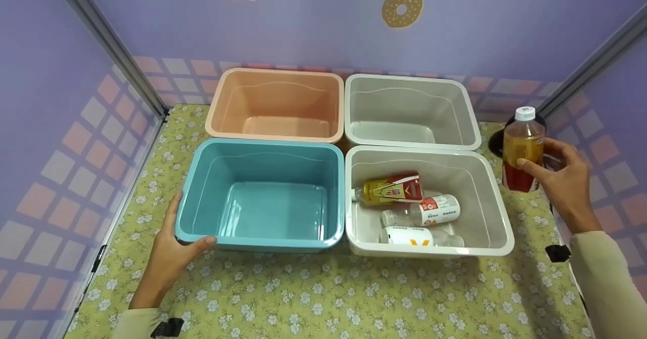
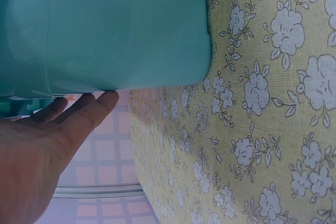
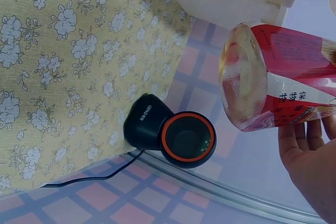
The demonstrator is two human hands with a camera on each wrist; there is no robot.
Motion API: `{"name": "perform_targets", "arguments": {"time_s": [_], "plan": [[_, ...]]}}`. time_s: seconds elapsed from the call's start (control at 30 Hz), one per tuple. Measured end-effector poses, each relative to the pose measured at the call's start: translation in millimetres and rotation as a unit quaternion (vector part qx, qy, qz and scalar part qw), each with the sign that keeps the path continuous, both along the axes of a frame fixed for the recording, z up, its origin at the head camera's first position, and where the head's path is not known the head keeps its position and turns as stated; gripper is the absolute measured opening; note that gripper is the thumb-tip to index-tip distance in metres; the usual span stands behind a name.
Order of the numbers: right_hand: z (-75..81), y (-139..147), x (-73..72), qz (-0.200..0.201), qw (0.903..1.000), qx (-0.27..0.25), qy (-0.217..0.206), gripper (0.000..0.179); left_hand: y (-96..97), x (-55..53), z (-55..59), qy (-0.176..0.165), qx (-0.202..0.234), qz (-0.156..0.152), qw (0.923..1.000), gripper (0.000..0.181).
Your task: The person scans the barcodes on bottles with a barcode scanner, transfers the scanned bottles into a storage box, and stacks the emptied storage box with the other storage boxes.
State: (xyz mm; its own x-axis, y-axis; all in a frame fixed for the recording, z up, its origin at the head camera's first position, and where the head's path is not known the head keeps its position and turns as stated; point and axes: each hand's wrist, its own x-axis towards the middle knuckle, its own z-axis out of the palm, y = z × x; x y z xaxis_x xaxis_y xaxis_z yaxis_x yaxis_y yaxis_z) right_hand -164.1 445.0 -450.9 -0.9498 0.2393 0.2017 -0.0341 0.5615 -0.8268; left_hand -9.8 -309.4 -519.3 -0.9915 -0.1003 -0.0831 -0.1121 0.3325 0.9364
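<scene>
My right hand (image 1: pixel 568 177) grips a clear plastic drink bottle (image 1: pixel 523 152) upright, right of the bins. Its cap is white, its label yellow and red. In the right wrist view the bottle's base (image 3: pixel 244 77) faces the camera, with fingers (image 3: pixel 310 137) along its side. Behind the bottle stands a black device (image 3: pixel 168 132) with a round, orange-ringed face and a cable. At the front left corner of a blue bin (image 1: pixel 260 243), my left hand (image 1: pixel 172 248) rests with the thumb on the rim. Its fingers (image 2: pixel 86 114) extend straight against the bin's outer side.
An off-white bin (image 1: pixel 429 250) at front right contains a yellow-and-red bottle (image 1: pixel 389 188) and two clear bottles with white labels. Behind stand a peach bin (image 1: pixel 275 74) and another off-white bin (image 1: pixel 409 79), both without contents. Patterned walls enclose the flowered tablecloth (image 1: pixel 283 293).
</scene>
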Motion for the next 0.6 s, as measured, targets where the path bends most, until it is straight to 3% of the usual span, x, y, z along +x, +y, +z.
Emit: {"name": "perform_targets", "arguments": {"time_s": [0.27, 0.6], "plan": [[2.6, -2.5, 0.2, 0.011, 0.9998, 0.005, -0.018, 0.067, 0.5, 0.2, -1.5, -0.001, 0.006, 0.005, 1.0000, 0.122], [8.1, -8.0, -3.8, 0.033, 0.9994, 0.005, -0.005, 0.066, 0.3, -0.8, -0.9, 0.003, -0.001, 0.005, 1.0000, 0.121]]}}
